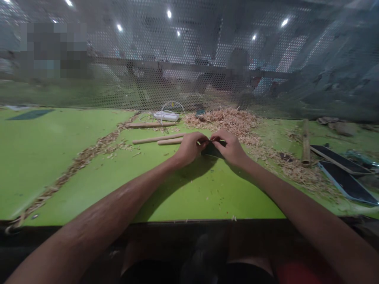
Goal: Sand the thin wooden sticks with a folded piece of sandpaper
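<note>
Both of my hands meet over the middle of the green work table (177, 197). Between them is a small dark sheet (215, 150) that looks like sandpaper. My left hand (191, 148) pinches its left upper edge with thumb and fingers. The right upper edge is pinched by my right hand (231, 146), whose fingertips nearly touch those of the left. Just left of my left hand lie two smooth wooden sticks, a longer one (156, 139) and a shorter one (170, 141) whose right end is hidden behind the hand.
Behind my hands is a heap of wood shavings (227, 118), near a white device with a cable (166, 116) and a rough wooden stick (151, 125). Two phones (346, 181) and a bamboo tube (306, 144) lie at right. A perforated screen (189, 79) borders the back.
</note>
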`<state>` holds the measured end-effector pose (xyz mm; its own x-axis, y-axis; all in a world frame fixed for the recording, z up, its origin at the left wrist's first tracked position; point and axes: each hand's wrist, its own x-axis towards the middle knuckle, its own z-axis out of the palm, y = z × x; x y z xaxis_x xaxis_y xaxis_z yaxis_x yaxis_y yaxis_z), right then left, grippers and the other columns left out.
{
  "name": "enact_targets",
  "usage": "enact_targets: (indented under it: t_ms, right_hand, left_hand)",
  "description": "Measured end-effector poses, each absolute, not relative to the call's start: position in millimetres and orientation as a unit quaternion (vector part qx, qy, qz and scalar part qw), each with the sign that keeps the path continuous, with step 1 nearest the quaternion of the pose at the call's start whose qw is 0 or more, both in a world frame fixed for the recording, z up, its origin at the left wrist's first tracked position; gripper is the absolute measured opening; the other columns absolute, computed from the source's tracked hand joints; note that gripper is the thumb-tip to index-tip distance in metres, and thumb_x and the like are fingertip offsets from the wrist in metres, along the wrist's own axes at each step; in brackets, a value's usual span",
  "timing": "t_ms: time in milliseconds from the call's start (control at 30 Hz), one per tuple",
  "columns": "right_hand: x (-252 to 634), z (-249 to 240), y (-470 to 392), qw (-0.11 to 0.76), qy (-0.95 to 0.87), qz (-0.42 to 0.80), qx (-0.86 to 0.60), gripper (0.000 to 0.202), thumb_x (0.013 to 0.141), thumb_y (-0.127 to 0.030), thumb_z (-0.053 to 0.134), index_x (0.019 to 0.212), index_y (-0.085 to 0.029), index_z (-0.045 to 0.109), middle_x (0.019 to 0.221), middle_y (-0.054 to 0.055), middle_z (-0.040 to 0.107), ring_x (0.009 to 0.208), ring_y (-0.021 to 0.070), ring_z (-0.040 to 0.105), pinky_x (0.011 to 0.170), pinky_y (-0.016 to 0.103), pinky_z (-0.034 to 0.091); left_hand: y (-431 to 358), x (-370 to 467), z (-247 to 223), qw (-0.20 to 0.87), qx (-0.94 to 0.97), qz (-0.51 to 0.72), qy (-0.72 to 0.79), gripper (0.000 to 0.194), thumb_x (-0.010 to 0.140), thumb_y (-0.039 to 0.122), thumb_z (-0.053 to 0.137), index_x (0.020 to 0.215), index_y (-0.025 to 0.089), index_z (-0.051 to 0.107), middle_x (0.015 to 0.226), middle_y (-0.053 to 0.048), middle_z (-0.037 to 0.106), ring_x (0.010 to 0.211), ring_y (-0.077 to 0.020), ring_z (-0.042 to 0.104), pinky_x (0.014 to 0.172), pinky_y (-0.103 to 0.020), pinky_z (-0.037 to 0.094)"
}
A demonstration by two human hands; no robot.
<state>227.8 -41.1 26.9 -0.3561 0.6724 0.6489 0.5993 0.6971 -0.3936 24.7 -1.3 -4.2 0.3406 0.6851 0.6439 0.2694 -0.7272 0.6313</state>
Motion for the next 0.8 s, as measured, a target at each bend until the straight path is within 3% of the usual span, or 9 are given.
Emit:
enact_targets:
  t_ms: [267, 800]
  right_hand:
    - [232.3, 28.1, -37.7, 0.389, -0.838, -0.007, -0.382, 0.011, 0.100, -0.028, 0.065, 0.095, -0.031, 0.074, 0.097, 0.009, 0.074, 0.097, 0.0322, 0.068, 0.089, 0.053, 0.055]
    - [235.5, 26.6, -34.0, 0.367, -0.859, -0.026, -0.356, 0.013, 0.102, -0.022, 0.062, 0.099, -0.029, 0.072, 0.099, 0.010, 0.072, 0.097, 0.0315, 0.065, 0.089, 0.052, 0.055]
  left_hand:
    - [1.0, 24.8, -6.1, 0.208, 0.796, 0.479, 0.305, 0.015, 0.091, 0.024, 0.069, 0.077, 0.022, 0.073, 0.076, -0.007, 0.075, 0.069, -0.0238, 0.067, 0.066, -0.038, 0.056]
    - [4.1, 23.9, -6.3, 0.195, 0.802, 0.473, 0.308, 0.017, 0.090, 0.030, 0.071, 0.075, 0.022, 0.070, 0.076, -0.006, 0.074, 0.071, -0.0231, 0.064, 0.068, -0.038, 0.052]
